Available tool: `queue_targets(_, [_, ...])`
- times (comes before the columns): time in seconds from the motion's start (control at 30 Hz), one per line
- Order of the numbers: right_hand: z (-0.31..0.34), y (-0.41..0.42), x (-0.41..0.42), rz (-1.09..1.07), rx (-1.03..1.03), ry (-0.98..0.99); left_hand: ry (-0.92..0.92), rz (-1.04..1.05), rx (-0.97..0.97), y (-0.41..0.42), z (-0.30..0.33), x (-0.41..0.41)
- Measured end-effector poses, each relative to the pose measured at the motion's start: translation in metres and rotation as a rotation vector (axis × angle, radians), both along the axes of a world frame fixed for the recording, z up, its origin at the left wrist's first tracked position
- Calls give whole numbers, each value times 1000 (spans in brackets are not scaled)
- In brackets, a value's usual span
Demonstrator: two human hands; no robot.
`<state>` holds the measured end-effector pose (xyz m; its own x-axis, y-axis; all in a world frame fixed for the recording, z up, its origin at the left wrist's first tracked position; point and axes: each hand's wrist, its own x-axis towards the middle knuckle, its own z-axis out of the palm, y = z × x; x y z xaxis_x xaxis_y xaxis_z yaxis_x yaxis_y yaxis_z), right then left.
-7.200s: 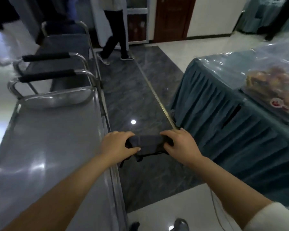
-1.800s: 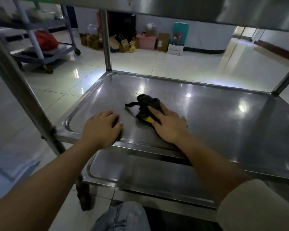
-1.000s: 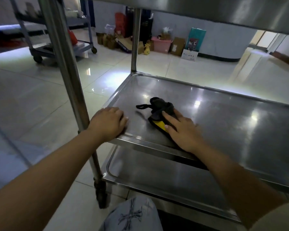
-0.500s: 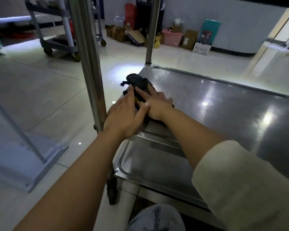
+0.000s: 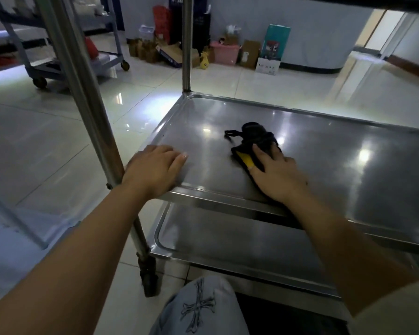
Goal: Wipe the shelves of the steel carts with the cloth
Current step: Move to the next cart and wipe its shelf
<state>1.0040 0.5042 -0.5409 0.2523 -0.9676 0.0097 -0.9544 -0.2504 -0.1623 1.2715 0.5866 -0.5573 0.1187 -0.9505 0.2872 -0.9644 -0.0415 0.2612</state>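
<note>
A dark cloth [image 5: 257, 139] with a yellow patch lies bunched on the middle shelf [image 5: 336, 151] of the steel cart. My right hand [image 5: 276, 174] presses flat on the cloth's near end, fingers straight. My left hand [image 5: 155, 170] rests palm down on the shelf's front left corner, beside the near upright post [image 5: 82, 93]. A lower shelf [image 5: 240, 240] shows beneath. The top shelf is only a dark edge overhead.
The far post [image 5: 186, 44] stands at the shelf's back left corner. Another wheeled cart [image 5: 58, 56] stands at the far left on the tiled floor. Boxes and bags [image 5: 228, 52] line the back wall. My knee [image 5: 203, 308] is below, next to the cart's caster [image 5: 148, 279].
My right hand has slid the cloth from the shelf's left edge toward the middle. My left hand has drawn apart from the right and settled on the front left corner.
</note>
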Motion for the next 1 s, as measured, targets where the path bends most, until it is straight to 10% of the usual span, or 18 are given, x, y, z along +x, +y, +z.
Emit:
queue_targets(0.27, [-6, 35, -10, 324, 13, 18, -119, -13, 263, -28, 22, -68])
queue_targets(0.63, [-2, -1, -277, -328, 29, -9, -91, 42, 311, -39, 6, -197])
queue_targets(1.0, [-9, 8, -165, -16, -54, -3, -45, -65, 108, -51, 5, -215])
